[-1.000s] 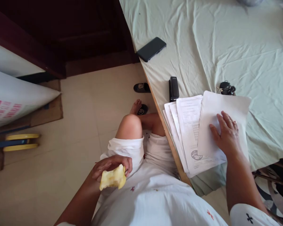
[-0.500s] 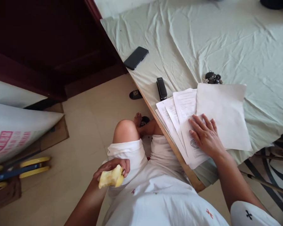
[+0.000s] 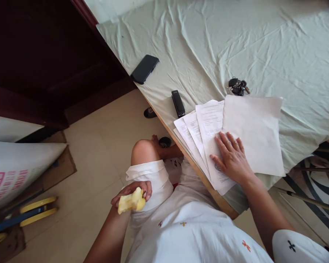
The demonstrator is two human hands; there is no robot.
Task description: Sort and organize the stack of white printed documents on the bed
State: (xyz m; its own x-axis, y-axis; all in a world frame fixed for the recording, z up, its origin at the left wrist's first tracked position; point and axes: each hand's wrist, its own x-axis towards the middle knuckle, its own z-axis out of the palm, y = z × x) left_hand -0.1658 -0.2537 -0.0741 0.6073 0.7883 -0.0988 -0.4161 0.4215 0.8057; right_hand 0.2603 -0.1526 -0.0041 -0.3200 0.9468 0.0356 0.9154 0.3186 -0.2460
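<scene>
Papers (image 3: 208, 131) lie fanned at the near edge of a desk (image 3: 263, 44) draped in a pale green, wrinkled cloth, as a seated person in white clothing looks down on them. The right hand (image 3: 230, 157) rests flat on the printed sheets, fingers spread and palm down, its thumb near a round stamp mark that is partly hidden beneath it. A blank white sheet (image 3: 254, 131) overlaps the printed pages on their right side, touching the hand's outer fingers. The left hand (image 3: 131, 191) hangs off the desk above the person's lap, fingers curled around a bitten apple core (image 3: 131, 201), pale yellow with the flesh eaten away on the sides.

Just beyond the fanned pages sits a black stapler (image 3: 178, 103), close to the desk's edge. A bunch of keys (image 3: 237, 86) lies at the far corner of the blank sheet, just beside it. A dark phone (image 3: 144, 69) lies face down farther along the same edge, well apart from the papers. Below the desk, a bare knee (image 3: 144, 151) and foot show above a beige tiled floor (image 3: 98, 146), with a black sandal (image 3: 149, 112) near the desk's edge. At left, a white sack with pink print (image 3: 13, 171) leans over flattened cardboard, next to a yellow and blue object too blurred to identify.
</scene>
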